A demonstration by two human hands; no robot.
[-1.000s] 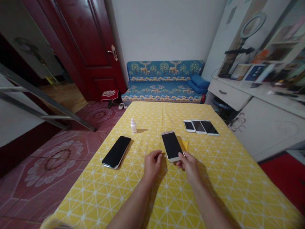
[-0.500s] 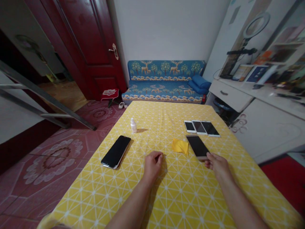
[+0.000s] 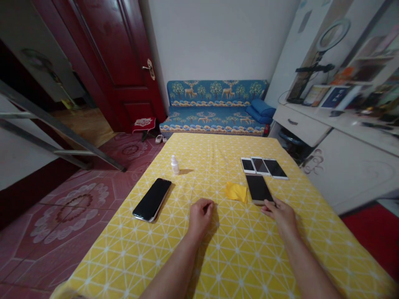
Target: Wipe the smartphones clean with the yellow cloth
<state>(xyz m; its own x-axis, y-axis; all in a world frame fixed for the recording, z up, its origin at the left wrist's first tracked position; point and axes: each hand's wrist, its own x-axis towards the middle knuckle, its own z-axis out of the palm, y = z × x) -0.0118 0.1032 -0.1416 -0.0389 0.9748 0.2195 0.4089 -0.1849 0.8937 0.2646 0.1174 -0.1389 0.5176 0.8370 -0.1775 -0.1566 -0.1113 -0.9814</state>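
My right hand (image 3: 282,214) is at the near end of a dark-screened smartphone (image 3: 259,189), its thumb and fingers closed at the near right corner. The phone appears to lie flat on the tablecloth. My left hand (image 3: 200,216) rests on the cloth in a loose fist, with nothing visible in it. Between the hands and a little farther off lies a folded yellow cloth (image 3: 236,192), just left of that phone. Behind the phone, a white smartphone (image 3: 248,165), a second white phone (image 3: 260,165) and a larger white-edged phone (image 3: 275,168) lie side by side.
A black smartphone (image 3: 152,199) lies on the table's left side. Behind it stands a small white bottle (image 3: 175,165). The table has a yellow patterned tablecloth (image 3: 199,147). A blue sofa (image 3: 215,110) is beyond it, a white cabinet (image 3: 352,166) to the right.
My right hand has moved the smartphone slightly away and to the right, nearer the row of phones, and straightened it a little. My left hand has stayed in place.
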